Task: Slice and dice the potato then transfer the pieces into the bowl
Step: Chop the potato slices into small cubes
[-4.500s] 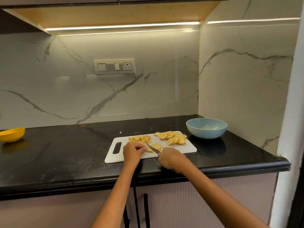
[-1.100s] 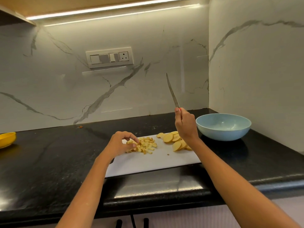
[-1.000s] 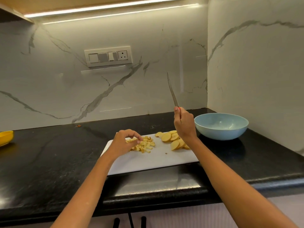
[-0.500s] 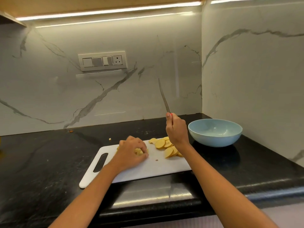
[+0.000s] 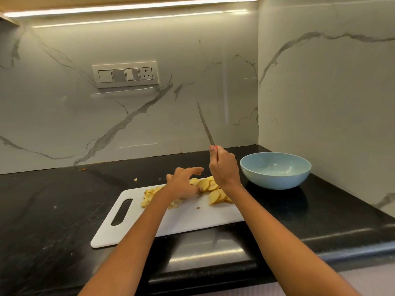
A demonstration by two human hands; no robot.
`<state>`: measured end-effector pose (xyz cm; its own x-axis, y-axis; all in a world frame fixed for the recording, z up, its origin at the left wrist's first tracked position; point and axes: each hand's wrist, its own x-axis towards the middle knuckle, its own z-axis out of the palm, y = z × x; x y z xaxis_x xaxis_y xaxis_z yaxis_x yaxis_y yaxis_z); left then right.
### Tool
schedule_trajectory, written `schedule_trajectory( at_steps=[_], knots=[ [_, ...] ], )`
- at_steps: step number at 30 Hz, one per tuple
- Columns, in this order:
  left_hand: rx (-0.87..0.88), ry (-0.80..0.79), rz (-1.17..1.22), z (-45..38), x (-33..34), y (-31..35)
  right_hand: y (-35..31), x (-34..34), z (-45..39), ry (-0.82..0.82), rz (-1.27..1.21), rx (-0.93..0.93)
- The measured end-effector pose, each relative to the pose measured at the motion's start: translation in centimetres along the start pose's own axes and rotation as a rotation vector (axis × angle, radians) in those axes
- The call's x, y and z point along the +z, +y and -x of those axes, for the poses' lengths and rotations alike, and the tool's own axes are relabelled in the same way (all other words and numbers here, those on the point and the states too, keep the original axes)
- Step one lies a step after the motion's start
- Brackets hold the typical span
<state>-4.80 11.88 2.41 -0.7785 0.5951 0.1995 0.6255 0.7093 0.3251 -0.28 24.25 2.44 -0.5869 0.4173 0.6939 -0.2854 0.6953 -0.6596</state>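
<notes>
Reaching at frame center, our left hand [image 5: 183, 185] spreads loose fingers over potato slices [image 5: 210, 190] on the cutting board [image 5: 192, 218]; our right hand [image 5: 224, 167] grips the upright knife [image 5: 205, 124]. Right, the blue bowl [image 5: 275, 169] looks empty.

White marble-look wall panels [image 5: 171, 116] with grey veins rise behind the black stone countertop [image 5: 49, 210], meeting a matching side wall [image 5: 324, 92] at the far right corner. A white switch plate [image 5: 125, 74] with three switches and one socket is set into the back wall, left of centre. Along the top, an LED light strip [image 5: 132, 6] glows warm white under a wooden cabinet underside, and its line reflects in the glossy panel just below. The countertop's rounded near edge [image 5: 213, 272] catches bright reflections. A few small crumbs lie on the counter near the back wall.
</notes>
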Motion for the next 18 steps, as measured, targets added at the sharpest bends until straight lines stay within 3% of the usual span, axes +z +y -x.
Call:
schedule_trajectory(
  at_steps=[2, 7, 13, 18],
  knots=[
    [0.007, -0.057, 0.027, -0.7, 0.4, 0.4, 0.1, 0.1, -0.1, -0.015, 0.031, -0.024],
    [0.054, 0.013, 0.079, -0.5, 0.3, -0.6, 0.0, 0.2, -0.1, -0.017, 0.050, -0.055],
    [0.113, 0.023, 0.326, 1.0, -0.3, -0.1, -0.1, 0.0, -0.1, 0.017, 0.019, -0.041],
    [0.059, -0.003, 0.528, 3.2, -1.8, -0.3, -0.6, -0.6, 0.1, 0.058, 0.000, -0.027]
  ],
)
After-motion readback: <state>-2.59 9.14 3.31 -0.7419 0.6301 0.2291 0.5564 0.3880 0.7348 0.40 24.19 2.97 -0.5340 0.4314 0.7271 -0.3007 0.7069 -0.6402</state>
